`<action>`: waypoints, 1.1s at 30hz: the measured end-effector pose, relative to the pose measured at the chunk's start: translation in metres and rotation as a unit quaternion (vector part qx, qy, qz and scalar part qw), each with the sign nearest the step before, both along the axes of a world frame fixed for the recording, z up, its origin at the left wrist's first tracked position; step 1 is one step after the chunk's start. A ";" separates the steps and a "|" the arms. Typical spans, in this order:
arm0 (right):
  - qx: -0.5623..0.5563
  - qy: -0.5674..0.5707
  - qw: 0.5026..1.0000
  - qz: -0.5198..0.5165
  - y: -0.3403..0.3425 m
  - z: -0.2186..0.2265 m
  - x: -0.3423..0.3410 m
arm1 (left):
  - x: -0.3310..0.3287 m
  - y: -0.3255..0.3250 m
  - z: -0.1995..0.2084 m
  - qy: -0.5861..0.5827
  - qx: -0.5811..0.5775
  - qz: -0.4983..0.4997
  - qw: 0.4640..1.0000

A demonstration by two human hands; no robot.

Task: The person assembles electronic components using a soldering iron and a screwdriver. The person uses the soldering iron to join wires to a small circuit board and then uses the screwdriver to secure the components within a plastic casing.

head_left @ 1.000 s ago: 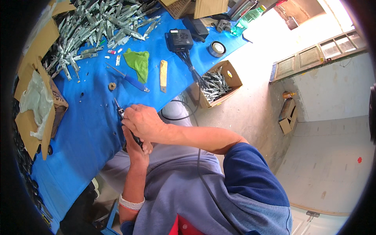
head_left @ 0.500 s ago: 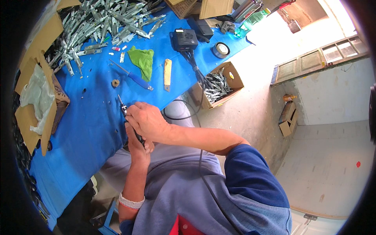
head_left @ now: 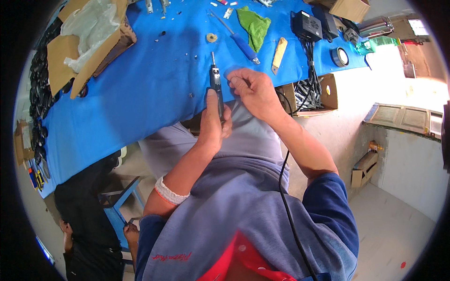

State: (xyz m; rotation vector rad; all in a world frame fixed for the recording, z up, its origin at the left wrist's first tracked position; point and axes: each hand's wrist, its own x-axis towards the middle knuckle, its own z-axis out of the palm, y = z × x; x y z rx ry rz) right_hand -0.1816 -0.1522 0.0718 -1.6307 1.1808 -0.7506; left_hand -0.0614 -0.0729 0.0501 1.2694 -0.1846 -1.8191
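Note:
My left hand is wrapped around a slim black-handled tool, upright, with a bright metal neck and a thin metal tip pointing at the table. Its exact kind does not show. To its right my right hand is apart from it, fingertips pinched together over the table's front edge; whatever they hold is hidden. Beyond the tip a small brass-coloured ring lies on the blue cloth. A blue-handled screwdriver, a green rag and a yellowish flat bar lie farther right.
A black power box with cables and a roll of tape occupy the right side. Below stands a carton of metal pieces. An open carton with plastic is at left. A black cord crosses my lap. Another person's hand shows lower left.
My right hand has come off the tool and moved right, away from my left hand. The left hand keeps the tool, now held more upright. The whole view has shifted.

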 end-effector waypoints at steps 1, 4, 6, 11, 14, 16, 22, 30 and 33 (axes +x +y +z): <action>0.000 0.006 1.000 0.006 0.000 0.000 0.000 | -0.001 -0.001 -0.001 -0.002 0.001 0.000 1.000; 0.009 0.085 0.996 0.031 0.005 0.018 0.004 | 0.000 -0.003 0.003 -0.016 0.019 -0.006 1.000; -0.022 0.085 0.996 0.035 0.008 0.016 0.007 | -0.001 -0.004 -0.001 -0.006 0.020 -0.001 1.000; -0.004 0.073 0.997 0.031 0.013 0.024 0.017 | -0.002 -0.004 -0.001 -0.003 0.012 0.004 1.000; -0.037 0.099 0.994 0.042 0.012 0.021 0.018 | -0.002 -0.004 -0.001 -0.011 0.006 0.005 1.000; -0.085 0.107 0.989 0.057 0.009 0.013 0.016 | -0.002 -0.005 -0.003 -0.003 0.009 -0.005 1.000; -0.160 0.139 0.970 0.122 0.004 0.008 0.009 | -0.006 -0.004 0.004 -0.004 -0.016 0.028 0.999; -0.302 0.145 0.917 0.215 -0.010 0.006 0.004 | -0.002 0.001 -0.001 0.032 -0.027 0.012 0.999; -0.299 0.147 0.921 0.202 -0.011 0.007 0.004 | 0.000 -0.002 -0.002 0.029 -0.007 0.004 1.000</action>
